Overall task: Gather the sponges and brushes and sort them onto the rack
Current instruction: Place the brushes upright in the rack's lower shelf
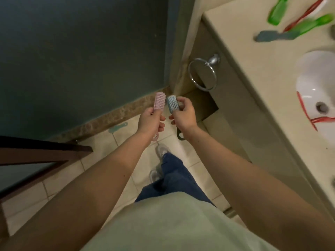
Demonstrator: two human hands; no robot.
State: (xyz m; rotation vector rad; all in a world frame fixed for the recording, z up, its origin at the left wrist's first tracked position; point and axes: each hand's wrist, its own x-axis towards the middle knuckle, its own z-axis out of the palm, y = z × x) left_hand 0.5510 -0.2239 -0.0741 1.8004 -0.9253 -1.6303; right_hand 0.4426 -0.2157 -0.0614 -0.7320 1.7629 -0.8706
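Note:
My left hand (149, 121) grips a pink scrub brush (32, 103) by its handle, bristle head pointing up. My right hand (184, 115) grips a blue-grey scrub brush (171, 104) the same way, right beside the pink one. A teal brush (117, 128) lies on the floor by the wall base. On the counter (235, 42) at the upper right lie a blue-grey brush (273, 36), two green brushes (277, 10) (311, 24) and a red-handled brush (304, 14). A red item (308, 113) lies in the sink. No rack is in view.
A white sink (315, 87) is set in the counter on the right. A chrome towel ring (203, 74) hangs on the cabinet side. A dark glass panel (81, 51) fills the left. A dark wooden frame (45, 151) stands at lower left. My feet stand on tiled floor (181, 160).

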